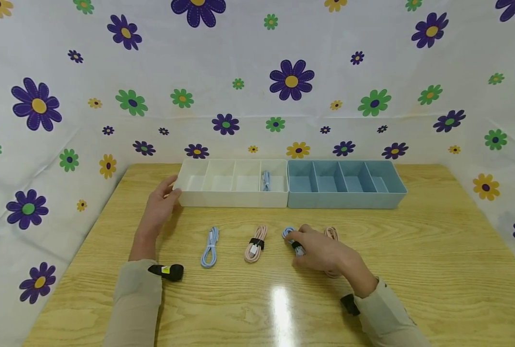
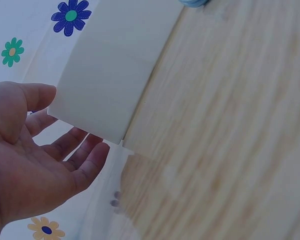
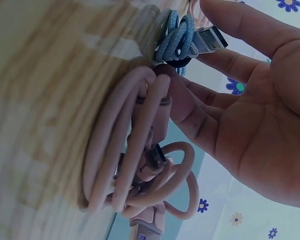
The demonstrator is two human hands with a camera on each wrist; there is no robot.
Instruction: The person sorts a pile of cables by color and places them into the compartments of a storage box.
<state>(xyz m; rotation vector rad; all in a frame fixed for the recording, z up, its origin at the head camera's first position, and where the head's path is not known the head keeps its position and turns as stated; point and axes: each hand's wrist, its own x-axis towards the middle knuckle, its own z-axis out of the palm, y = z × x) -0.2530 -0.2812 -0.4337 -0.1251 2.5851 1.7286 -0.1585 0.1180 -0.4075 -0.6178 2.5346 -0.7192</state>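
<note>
Curled round the blue cable (image 3: 176, 42) with the right hand (image 1: 324, 248), thumb and fingertips at its sides, though too hidden to tell how firmly pinched. On the table (image 1: 222, 303) between pink cables (image 1: 261, 233), before the join of white tray (image 1: 233, 199) and blue tray (image 1: 344, 200). Probably light, springy in the loops, stiff at the plug (image 3: 210, 40), hardly fragile or slippery. Best taken across the black strap (image 1: 297, 245) to keep loops together. Touching the white tray's end with the left hand (image 1: 158, 206), loosely spread, not clasping
</note>
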